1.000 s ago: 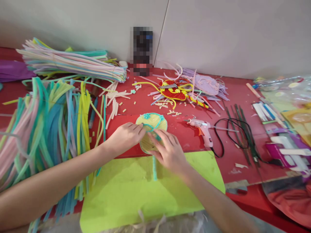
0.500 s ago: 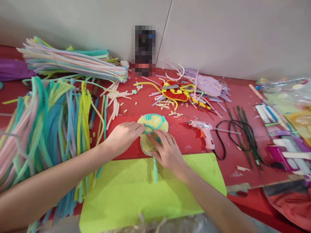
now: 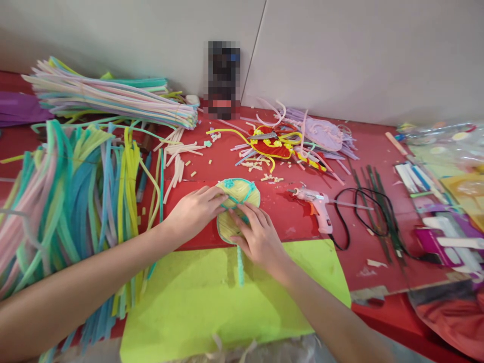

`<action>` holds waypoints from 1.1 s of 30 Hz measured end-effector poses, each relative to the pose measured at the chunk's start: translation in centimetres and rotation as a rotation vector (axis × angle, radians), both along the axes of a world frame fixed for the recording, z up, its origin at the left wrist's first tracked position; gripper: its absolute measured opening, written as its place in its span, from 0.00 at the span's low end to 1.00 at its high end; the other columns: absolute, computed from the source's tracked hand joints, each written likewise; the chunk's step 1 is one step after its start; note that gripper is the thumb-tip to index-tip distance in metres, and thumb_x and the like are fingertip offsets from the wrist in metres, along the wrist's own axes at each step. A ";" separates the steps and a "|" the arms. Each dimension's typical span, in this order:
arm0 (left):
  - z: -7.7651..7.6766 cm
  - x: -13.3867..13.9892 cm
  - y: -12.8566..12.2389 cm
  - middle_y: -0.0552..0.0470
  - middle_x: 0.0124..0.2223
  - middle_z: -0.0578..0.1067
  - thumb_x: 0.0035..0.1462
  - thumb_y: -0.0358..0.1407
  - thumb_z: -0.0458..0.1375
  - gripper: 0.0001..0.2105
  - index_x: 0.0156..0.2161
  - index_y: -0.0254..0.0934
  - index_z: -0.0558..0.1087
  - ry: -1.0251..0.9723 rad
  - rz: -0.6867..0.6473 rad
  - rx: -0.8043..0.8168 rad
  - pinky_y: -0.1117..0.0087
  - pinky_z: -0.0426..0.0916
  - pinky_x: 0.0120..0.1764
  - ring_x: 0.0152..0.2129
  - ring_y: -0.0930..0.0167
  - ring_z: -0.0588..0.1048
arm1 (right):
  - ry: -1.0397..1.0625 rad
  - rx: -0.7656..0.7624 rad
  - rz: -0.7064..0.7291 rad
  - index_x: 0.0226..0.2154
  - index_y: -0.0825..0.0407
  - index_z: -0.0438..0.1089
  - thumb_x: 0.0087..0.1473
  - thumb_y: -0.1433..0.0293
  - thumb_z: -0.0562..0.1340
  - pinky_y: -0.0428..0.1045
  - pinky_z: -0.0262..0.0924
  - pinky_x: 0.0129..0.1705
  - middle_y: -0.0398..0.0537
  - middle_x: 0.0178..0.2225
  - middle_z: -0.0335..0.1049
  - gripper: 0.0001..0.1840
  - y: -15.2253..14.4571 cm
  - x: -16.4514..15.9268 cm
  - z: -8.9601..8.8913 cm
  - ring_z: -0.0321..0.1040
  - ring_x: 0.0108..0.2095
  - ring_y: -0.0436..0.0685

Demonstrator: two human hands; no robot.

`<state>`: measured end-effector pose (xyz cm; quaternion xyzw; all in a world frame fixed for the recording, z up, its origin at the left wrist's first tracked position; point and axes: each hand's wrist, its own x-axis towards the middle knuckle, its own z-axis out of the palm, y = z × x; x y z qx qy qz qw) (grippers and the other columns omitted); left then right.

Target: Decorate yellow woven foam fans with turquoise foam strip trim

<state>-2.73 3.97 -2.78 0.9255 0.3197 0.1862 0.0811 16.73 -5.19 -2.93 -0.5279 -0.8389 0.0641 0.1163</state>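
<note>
A fan shape made of pale yellow pipe cleaners (image 3: 229, 222), with a teal edge and teal flower, lies in front of me. Its teal handle (image 3: 240, 267) extends down onto a lime-green sheet (image 3: 181, 307). My left hand (image 3: 196, 209) is closed at the fan's upper left, with its fingertips pinching a teal pipe cleaner (image 3: 235, 202) that crosses the fan's face. From the lower right, my right hand (image 3: 259, 234) grips the fan, its fingertips against the same teal strip and its thumb near the lower edge. The fingers hide part of the fan's middle.
Bundles of coloured pipe cleaners (image 3: 75, 186) fill the left side. A pink glue gun (image 3: 315, 204) with a black cord lies at right. Scissors (image 3: 264, 136) rest among yellow, red and purple pieces at the back. A pixelated dark object (image 3: 223, 75) stands against the wall.
Both hands stay at the fan with only slight finger movement. My left fingertips have shifted slightly along the teal strip. The whole view has drifted a little.
</note>
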 end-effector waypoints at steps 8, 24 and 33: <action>0.0 0.3 -0.1 0.47 0.44 0.72 0.61 0.36 0.50 0.11 0.45 0.37 0.71 0.038 0.062 -0.014 0.65 0.70 0.44 0.41 0.68 0.71 | 0.002 -0.002 -0.012 0.59 0.53 0.56 0.59 0.60 0.52 0.59 0.49 0.60 0.56 0.59 0.55 0.28 0.0 -0.1 0.0 0.46 0.61 0.62; 0.0 0.4 -0.4 0.48 0.45 0.72 0.60 0.37 0.51 0.12 0.46 0.37 0.71 0.072 0.088 -0.040 0.64 0.70 0.42 0.40 0.66 0.71 | 0.091 0.070 -0.050 0.57 0.54 0.58 0.59 0.62 0.54 0.57 0.53 0.58 0.54 0.56 0.60 0.25 0.2 0.5 -0.3 0.53 0.58 0.60; -0.2 0.3 -0.3 0.47 0.46 0.72 0.61 0.37 0.49 0.13 0.47 0.37 0.71 0.064 0.070 -0.007 0.63 0.70 0.44 0.41 0.66 0.71 | 0.146 0.152 -0.184 0.57 0.51 0.58 0.60 0.67 0.52 0.56 0.55 0.55 0.51 0.58 0.61 0.22 1.1 2.3 -0.6 0.55 0.59 0.59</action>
